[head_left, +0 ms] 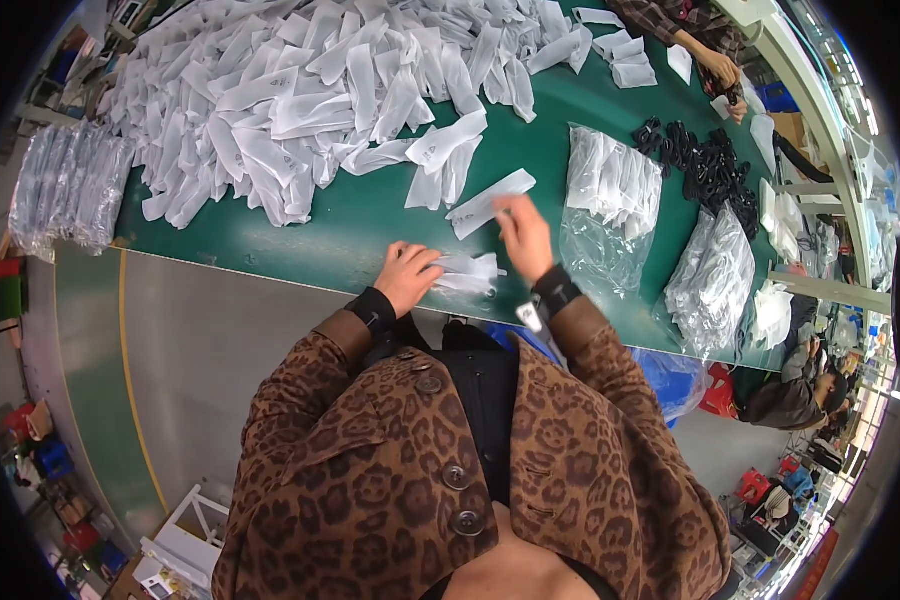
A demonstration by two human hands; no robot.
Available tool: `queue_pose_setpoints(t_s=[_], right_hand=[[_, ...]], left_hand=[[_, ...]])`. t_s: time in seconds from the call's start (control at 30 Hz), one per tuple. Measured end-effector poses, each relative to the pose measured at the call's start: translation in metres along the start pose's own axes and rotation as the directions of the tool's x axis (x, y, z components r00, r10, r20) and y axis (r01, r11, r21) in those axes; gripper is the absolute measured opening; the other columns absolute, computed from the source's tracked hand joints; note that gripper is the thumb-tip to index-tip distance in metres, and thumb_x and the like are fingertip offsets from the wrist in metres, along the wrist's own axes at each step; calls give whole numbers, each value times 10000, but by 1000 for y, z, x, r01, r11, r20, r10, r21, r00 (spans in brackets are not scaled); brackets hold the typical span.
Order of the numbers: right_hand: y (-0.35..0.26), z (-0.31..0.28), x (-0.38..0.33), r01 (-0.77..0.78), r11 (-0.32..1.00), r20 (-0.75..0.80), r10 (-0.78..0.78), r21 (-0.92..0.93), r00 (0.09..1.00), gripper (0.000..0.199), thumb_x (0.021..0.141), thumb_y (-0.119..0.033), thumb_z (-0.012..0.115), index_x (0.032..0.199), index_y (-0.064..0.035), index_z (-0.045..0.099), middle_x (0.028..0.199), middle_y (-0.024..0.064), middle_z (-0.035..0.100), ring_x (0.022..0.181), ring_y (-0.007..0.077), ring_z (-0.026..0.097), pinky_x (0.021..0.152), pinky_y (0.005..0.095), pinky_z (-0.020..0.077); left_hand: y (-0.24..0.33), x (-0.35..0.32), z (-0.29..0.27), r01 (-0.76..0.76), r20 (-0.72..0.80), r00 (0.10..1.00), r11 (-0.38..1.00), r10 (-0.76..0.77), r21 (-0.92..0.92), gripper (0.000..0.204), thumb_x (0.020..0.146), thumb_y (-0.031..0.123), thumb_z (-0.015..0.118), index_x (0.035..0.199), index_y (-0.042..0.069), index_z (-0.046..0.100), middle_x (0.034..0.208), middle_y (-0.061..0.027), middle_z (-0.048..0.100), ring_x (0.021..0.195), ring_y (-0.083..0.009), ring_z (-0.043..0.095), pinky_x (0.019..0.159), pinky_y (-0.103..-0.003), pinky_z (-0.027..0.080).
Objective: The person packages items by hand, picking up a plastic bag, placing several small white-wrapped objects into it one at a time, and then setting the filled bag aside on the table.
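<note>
While the left hand (pixel 406 276) lies curled on a small stack of white pouches (pixel 467 272) at the near edge of the green table (pixel 370 215), gripping its left end, the right hand (pixel 523 236) is raised just beyond it, fingertips pinched on the near end of a single white pouch (pixel 488 203) that slants away toward the far side; the two hands are near each other but apart. Behind them a large heap of loose white pouches (pixel 310 90) covers the far left of the table. To the right lie clear plastic bags of white pieces (pixel 610 205), a pile of black parts (pixel 705 165) and another filled clear bag (pixel 715 280). At the far right corner another person's hand (pixel 722 72) rests by more pouches. A bundle of clear wrapped packs (pixel 65 190) sits off the table's left end
</note>
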State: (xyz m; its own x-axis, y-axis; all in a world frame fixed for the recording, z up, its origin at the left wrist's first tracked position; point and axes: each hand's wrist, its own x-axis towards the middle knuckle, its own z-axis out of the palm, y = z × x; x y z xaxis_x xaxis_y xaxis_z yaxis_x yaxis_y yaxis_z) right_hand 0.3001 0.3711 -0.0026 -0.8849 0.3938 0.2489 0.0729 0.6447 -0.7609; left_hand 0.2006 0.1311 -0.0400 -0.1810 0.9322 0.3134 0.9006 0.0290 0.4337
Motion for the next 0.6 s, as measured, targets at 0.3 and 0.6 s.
queue_pose_setpoints(t_s=[0.3,0.6], right_hand=[[42,-4,12,107,926,278,-2,-362,961,234,766,-37,661,982,-25,572,980,163,595,854,386,612,720,470,504],[-9,-15,19,38,995,754,45,-93,656,266,770,-52,648,1030,-46,592,1017,146,602,858,347,626,724,440,515]], left_hand=[[13,5,-1,152,74,988,965,-139,-216,532,704,164,758,1206,102,591,1311,-133,475,1176,-351,455,1017,-524,327],[1,12,3,17,27,1000,999,-16,-30,608,711,285,760,1263,130,557,1308,-153,451,1186,-355,425,1016,-536,318]])
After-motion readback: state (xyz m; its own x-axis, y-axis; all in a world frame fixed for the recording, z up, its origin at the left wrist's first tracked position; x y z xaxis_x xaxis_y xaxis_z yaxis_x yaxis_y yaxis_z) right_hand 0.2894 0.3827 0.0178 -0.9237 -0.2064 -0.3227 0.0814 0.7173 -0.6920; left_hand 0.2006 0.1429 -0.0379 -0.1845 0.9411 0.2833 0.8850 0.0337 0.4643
